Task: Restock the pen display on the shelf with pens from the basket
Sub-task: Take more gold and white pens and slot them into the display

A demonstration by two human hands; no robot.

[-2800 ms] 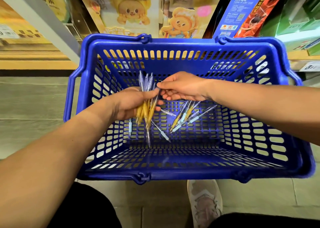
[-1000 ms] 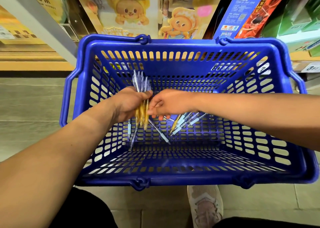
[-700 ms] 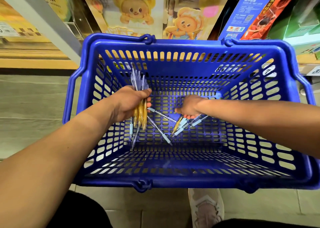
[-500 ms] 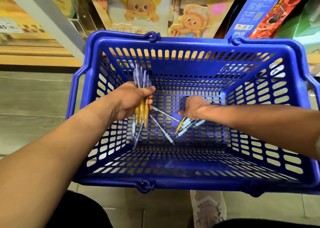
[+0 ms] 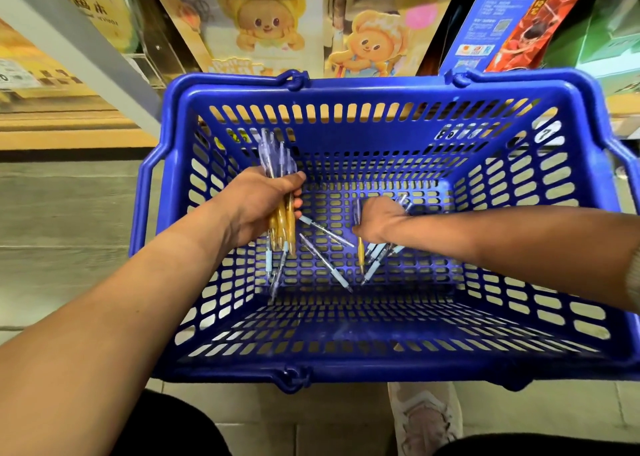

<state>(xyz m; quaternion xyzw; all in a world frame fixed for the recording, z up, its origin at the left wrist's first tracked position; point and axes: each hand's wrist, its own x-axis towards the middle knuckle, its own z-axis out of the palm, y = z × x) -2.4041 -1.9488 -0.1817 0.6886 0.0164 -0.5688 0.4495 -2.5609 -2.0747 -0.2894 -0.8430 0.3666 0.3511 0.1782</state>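
Yellow-gripped, clear-barrelled pens are what I'm collecting. A bundle of pens (image 5: 282,218) sits in my left hand (image 5: 258,202), with my fingers wrapped tight round the yellow grips and the clear ends poking out toward the basket's far wall. My right hand (image 5: 379,218) is low on the basket floor, curled round a cluster of pens (image 5: 372,260) whose ends stick out on both sides of the fist. Between my hands two loose pens (image 5: 325,258) lie crossed on the mesh, slim, with pale blue grips. I judge the gathering nearly finished, but nothing has reached the display, which I can't pick out from here. Around it all is the blue basket (image 5: 346,90). Cartoon-bear packs (image 5: 266,26) fill the shelf beyond its far rim, and my shoe (image 5: 426,417) is just past its near edge.
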